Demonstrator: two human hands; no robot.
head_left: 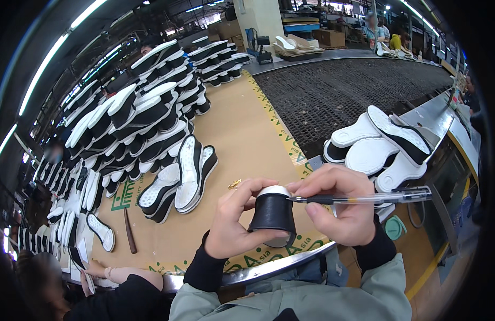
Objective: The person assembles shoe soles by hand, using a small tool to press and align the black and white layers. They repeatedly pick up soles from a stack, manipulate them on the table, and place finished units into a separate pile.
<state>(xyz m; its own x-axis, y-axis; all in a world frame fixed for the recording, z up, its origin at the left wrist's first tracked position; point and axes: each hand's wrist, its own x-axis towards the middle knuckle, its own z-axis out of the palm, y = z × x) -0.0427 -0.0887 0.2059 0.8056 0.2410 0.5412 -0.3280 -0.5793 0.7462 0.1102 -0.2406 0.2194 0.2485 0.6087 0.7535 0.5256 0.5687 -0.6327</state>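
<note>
Between my hands, above the front edge of the table, is a shoe sole (272, 213) with a black heel and a white top rim, seen heel-on. My left hand (232, 220) grips it from the left, thumb across the lower black part and fingers behind the upper rim. In my right hand (338, 200) is a clear pen (373, 198) with a black grip, held level. Its tip meets the sole near the line between white rim and black heel. My right fingertips lie close to the white rim.
Stacked black-and-white soles (145, 115) fill the table's left side. Loose soles (189, 174) lie nearer me, beside a brown stick-like tool (130, 231). More soles (373, 150) pile up at right, next to a dark mesh conveyor (349, 88). A co-worker's hand (95, 269) holds a sole at lower left.
</note>
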